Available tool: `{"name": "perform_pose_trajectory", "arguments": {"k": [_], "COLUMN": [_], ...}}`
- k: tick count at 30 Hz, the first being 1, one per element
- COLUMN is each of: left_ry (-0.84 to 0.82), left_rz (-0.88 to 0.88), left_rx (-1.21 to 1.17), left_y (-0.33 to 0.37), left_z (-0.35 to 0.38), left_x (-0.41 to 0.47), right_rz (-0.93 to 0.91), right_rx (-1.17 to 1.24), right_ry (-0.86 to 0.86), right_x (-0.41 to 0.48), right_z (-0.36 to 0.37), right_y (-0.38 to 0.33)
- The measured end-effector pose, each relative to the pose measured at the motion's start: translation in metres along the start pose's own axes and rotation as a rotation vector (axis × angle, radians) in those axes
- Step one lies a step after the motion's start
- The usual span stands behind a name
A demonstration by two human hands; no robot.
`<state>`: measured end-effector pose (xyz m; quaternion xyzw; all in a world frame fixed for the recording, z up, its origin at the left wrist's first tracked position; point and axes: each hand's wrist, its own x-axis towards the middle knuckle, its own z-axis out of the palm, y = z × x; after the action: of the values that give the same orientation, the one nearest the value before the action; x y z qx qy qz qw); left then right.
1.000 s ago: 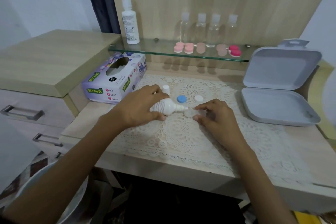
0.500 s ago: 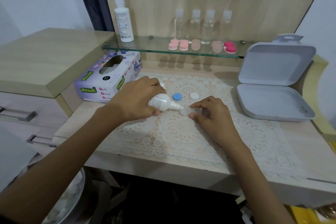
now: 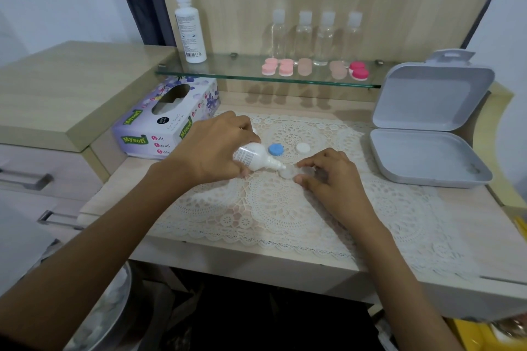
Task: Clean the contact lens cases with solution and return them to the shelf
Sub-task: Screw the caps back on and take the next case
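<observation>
Step in hand looks like filling: left hand (image 3: 211, 148) grips the small solution bottle (image 3: 255, 157), nozzle tipped onto the open lens case (image 3: 296, 171) mid-mat, toward the tabletop's back edge. Right hand (image 3: 332, 179) pinches the case steady. Next probably a gentle squeeze, then the blue cap (image 3: 275, 149) and white cap (image 3: 302, 148) just behind go back on.

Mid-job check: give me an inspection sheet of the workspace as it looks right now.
Surface: lace mat on wooden desk.
Job's things: clear lens case on mat; blue cap and white cap lie loose behind it; pink cases on glass shelf.
Clutter: tissue box; open grey box.
Hands: left hand tilts small solution bottle, nozzle at case; right hand steadies case.
Cables: nothing seen.
Surroundings: tall bottle, four clear bottles on shelf.
</observation>
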<state>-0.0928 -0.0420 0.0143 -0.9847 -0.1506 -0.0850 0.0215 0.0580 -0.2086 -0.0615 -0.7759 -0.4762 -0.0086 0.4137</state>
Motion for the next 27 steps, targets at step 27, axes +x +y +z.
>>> {"name": "perform_pose_trajectory", "arguments": {"k": [27], "left_ry": [0.042], "left_rz": [0.023], "left_rx": [0.003], "left_y": [-0.0009], "left_z": [0.0013], "left_x": [0.0002], "right_rz": [0.018], "right_rx": [-0.002], "right_ry": [-0.011], "right_x": [0.0002], "right_z": [-0.0009], "right_y": [-0.0011]}}
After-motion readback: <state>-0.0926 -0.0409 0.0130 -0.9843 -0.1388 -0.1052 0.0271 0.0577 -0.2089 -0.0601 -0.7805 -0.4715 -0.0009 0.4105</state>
